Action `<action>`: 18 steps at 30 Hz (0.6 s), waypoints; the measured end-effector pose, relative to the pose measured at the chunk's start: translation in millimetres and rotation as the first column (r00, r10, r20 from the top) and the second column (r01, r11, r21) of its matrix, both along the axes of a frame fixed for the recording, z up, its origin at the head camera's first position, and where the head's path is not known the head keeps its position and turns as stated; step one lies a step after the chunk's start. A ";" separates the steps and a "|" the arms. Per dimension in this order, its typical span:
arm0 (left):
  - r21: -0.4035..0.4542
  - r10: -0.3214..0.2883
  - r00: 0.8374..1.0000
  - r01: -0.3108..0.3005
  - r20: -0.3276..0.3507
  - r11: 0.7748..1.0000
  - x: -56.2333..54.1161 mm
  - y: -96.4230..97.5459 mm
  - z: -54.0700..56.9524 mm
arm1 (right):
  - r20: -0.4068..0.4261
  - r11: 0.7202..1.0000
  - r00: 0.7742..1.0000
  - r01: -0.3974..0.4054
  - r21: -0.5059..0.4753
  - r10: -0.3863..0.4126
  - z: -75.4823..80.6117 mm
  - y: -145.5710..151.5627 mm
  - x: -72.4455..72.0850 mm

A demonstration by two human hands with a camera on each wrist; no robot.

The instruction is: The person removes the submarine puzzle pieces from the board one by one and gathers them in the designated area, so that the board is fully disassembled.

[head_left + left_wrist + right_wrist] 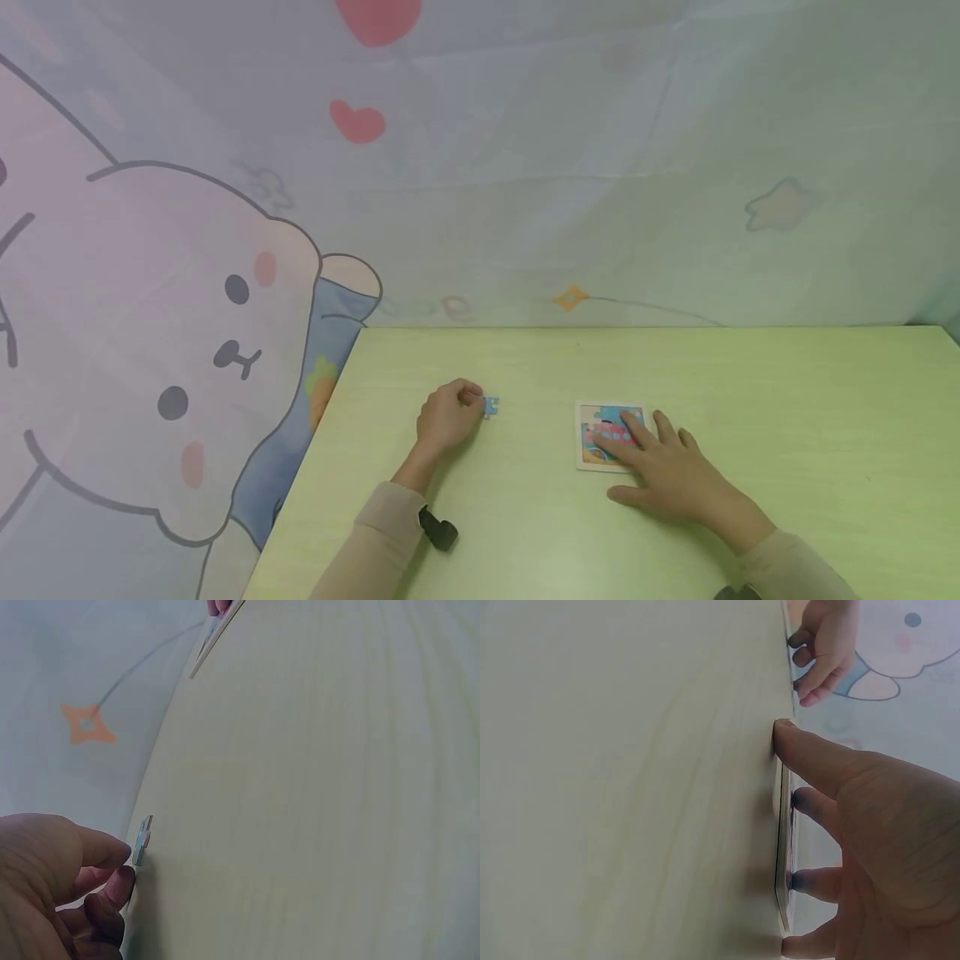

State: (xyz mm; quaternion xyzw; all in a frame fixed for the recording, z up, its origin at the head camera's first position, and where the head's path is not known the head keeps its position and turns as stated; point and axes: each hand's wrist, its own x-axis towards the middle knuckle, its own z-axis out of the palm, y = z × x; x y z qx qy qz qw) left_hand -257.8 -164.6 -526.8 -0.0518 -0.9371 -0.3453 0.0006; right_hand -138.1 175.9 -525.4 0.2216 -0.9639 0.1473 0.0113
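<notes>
My left hand (447, 418) holds a small blue jigsaw piece (491, 406) at its thumb and index fingertips, on the left part of the table. In the left wrist view the piece (142, 840) appears edge-on at the fingertips, close to the tabletop. To the right lies a square jigsaw puzzle in a white frame (580, 450), with blue, pink and orange pieces and a pale patch at its upper left. My right hand (667, 477) spreads over it, fingertips resting on the picture. Its thumb (810, 754) is beside the frame's near edge. The hand covers the puzzle's right part.
The pale yellow-green table (810, 433) runs back to a cloth backdrop (525, 167) printed with hearts, stars and a large cartoon animal. A dark strap end (438, 531) hangs from the left wrist.
</notes>
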 end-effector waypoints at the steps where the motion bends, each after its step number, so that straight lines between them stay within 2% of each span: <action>1: -0.003 0.001 1.000 -0.001 0.000 1.000 0.0 0.0 0.0 | 0.003 1.000 1.000 0.003 -0.001 -0.003 0.1 0.0 -0.3; 9: 0.015 0.000 1.000 0.001 -0.003 1.000 3.7 3.9 1.8 | 0.006 1.000 1.000 0.020 -0.004 -0.020 0.3 1.5 -0.7; 18: 0.051 -0.063 0.998 0.063 -0.004 0.997 10.6 25.1 8.3 | -0.011 0.999 0.999 0.036 -0.001 -0.036 1.1 8.1 0.0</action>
